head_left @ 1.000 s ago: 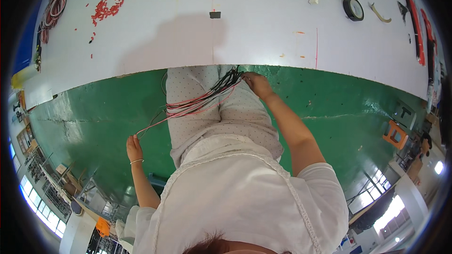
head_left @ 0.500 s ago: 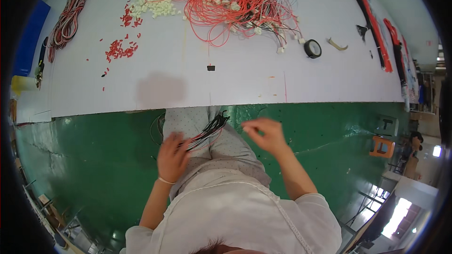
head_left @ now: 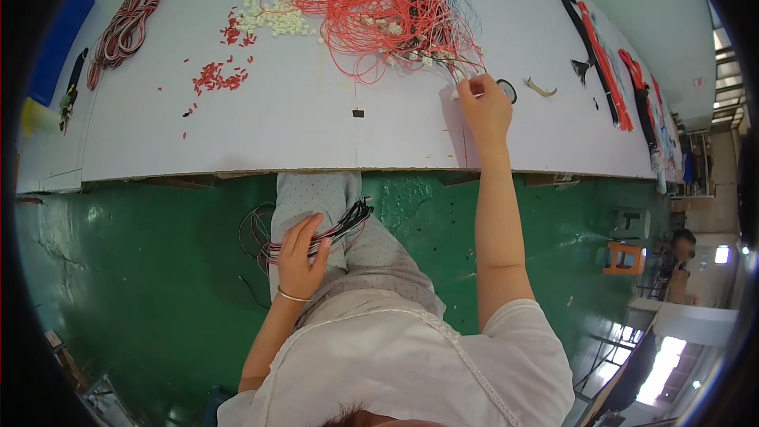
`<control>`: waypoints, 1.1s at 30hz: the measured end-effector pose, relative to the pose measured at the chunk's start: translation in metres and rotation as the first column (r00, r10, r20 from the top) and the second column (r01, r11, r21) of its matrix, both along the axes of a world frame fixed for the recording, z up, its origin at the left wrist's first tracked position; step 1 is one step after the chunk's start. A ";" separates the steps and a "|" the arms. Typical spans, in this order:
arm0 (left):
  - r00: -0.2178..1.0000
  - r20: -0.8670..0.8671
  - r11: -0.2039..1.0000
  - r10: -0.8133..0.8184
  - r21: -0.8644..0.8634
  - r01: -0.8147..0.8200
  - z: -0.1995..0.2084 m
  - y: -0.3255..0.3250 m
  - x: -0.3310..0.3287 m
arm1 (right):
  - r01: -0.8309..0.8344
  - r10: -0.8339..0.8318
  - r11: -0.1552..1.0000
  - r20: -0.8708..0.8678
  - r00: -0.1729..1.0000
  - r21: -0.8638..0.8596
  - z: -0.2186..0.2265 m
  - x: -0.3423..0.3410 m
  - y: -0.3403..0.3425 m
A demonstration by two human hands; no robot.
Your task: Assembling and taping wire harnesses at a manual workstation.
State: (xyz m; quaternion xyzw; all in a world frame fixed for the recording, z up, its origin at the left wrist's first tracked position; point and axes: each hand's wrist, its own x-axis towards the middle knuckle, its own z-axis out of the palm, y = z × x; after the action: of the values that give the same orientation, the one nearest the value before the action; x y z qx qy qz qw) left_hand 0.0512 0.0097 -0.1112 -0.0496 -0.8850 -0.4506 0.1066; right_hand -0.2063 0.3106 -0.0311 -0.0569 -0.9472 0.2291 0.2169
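Left hand over a wire bundle on the lap, right hand at the tangle's near right edge
The left hand [head_left: 300,259], fingers loosely spread, lies across the red-and-black wire bundle [head_left: 348,224] on the person's lap [head_left: 387,249]; whether it grips cannot be told. The right hand [head_left: 486,107] reaches over the white table [head_left: 277,138], thumb and fingers bent together beside the red wire tangle [head_left: 348,0]; what, if anything, they pinch cannot be told. Just right is the black tape roll [head_left: 514,95]; small red pieces [head_left: 215,77] lie farther left
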 end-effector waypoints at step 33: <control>0.785 0.480 0.621 -0.392 0.768 -0.160 0.077 0.039 -0.093 | -0.187 0.340 0.536 0.007 0.940 -0.823 0.014 0.138 0.014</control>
State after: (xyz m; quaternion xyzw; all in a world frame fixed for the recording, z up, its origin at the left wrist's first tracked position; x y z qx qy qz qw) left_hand -0.0415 0.0487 -0.0338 0.0877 -0.5813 -0.7829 -0.2037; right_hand -0.0680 0.3242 -0.0169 -0.0249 -0.7481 0.6612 0.0495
